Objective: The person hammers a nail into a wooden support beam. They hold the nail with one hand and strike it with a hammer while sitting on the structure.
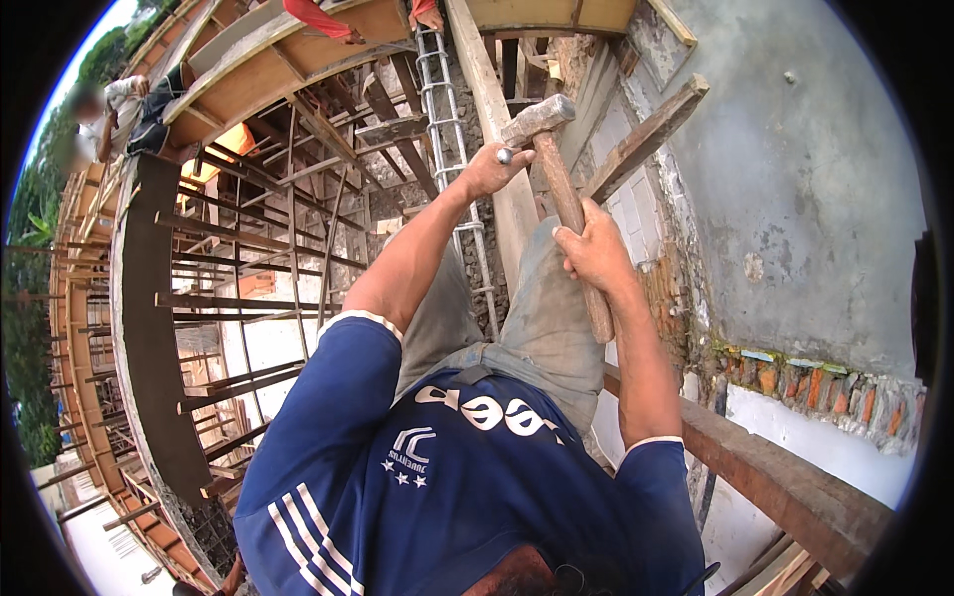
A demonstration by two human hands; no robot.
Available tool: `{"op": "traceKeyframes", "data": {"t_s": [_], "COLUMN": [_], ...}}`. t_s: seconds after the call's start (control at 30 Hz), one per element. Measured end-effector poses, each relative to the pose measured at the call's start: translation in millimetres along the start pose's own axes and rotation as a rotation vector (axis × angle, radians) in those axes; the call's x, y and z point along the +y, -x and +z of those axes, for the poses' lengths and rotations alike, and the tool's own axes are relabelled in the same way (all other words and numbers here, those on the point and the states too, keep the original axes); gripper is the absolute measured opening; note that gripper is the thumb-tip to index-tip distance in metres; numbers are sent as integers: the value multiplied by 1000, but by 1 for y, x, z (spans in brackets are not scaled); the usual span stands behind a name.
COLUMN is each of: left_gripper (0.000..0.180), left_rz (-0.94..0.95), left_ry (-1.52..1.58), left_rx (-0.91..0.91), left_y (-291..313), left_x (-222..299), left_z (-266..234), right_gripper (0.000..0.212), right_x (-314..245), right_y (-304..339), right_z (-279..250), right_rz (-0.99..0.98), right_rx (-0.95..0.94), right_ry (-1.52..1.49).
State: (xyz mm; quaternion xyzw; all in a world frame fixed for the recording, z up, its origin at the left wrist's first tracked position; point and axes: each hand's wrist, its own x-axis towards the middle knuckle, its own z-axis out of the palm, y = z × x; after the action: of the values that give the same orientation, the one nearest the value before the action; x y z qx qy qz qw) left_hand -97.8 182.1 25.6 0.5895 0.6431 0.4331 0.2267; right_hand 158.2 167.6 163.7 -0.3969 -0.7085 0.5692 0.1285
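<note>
My right hand (601, 248) is closed around the wooden handle of a sledgehammer (562, 184). Its blocky metal head is raised beside my left hand (489, 171), and the handle's lower end sticks out below my right fist. The fingers of my left hand are wrapped round a metal rod (504, 156), whose round end shows just under the hammer head; the rest of it is hidden by the hand. Both hands are over my knees, above a wooden plank (487, 84) and a steel rebar cage (443, 109).
A grey plastered wall (805, 179) rises on the right, with a slanting timber (646, 139) before it. A thick beam (775, 477) runs at lower right. Left are a concrete beam (149, 318) and many timber props. A person (119, 114) and red-sleeved arms (323, 18) are beyond.
</note>
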Motion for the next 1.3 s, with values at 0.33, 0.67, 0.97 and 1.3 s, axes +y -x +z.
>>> {"op": "traceKeyframes", "data": {"t_s": [0.33,0.67,0.97,1.3], "left_gripper": [52,40,46,54], "left_rz": [-205,-243,6,-223], "left_ry": [88,256,270,59], "left_rx": [19,224,309,603], "left_y": [-19,3,27,-188], "left_x": [11,-30,13,-57], "left_z": [-4,-20,-14,-28], "right_gripper": [19,32,19,14], "right_x": [-175,62,103,103], "right_y": [43,-10,24,-2], "right_z": [-70,23,20,8], "right_rz": [-1113,-166,415,569], "right_rx": [621,90,27,11], "right_ry": [-172,453,-236,-442]}}
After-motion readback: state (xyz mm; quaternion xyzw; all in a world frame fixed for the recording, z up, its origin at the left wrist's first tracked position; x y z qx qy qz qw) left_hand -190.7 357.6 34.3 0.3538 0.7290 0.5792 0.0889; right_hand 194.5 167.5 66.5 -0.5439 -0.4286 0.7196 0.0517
